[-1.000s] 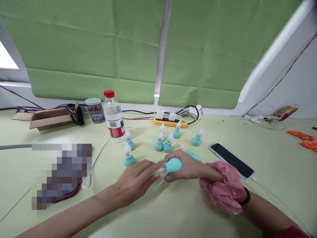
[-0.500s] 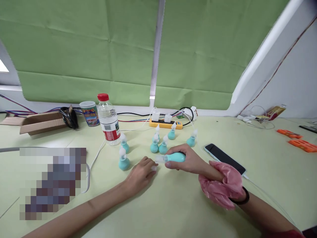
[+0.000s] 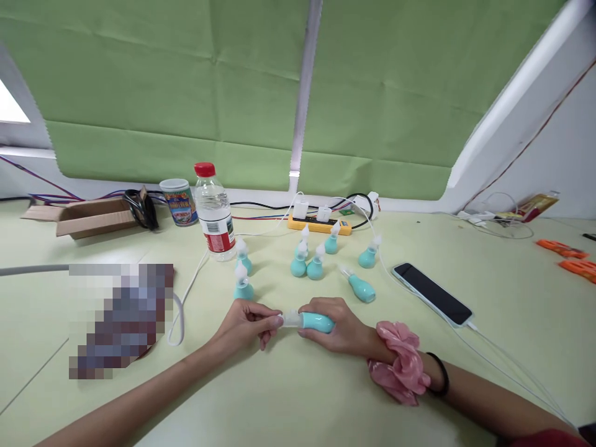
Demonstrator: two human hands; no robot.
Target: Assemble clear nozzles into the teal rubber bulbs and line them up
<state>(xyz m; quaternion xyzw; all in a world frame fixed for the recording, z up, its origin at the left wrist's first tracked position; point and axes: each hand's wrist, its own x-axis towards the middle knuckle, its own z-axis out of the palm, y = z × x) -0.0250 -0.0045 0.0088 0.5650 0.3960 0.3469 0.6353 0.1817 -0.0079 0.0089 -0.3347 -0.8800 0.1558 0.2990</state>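
My right hand (image 3: 328, 318) wraps round the teal bulb of a nasal aspirator (image 3: 317, 322), held sideways just above the table with its clear front part pointing left. At that front end, my left hand (image 3: 249, 323) pinches a small translucent nozzle tip between thumb and forefinger, mostly hidden by the fingers. Beyond my right hand a teal aspirator (image 3: 362, 289) lies on its side. Several more stand upright with whitish tips, among them one aspirator (image 3: 243, 288) just behind my left hand and another aspirator (image 3: 315, 267) farther back.
At the right lies a phone (image 3: 433, 293) with a cable. A water bottle (image 3: 215, 217), a printed tub (image 3: 179, 205) and a cardboard box (image 3: 95, 217) stand at the back left. Behind the aspirators is a yellow power strip (image 3: 321, 225); orange objects (image 3: 563, 248) lie far right.
My left hand has come up off the table and now pinches the tip at the aspirator's front end. My right hand has lowered the aspirator toward me. The lying aspirator has come into sight.
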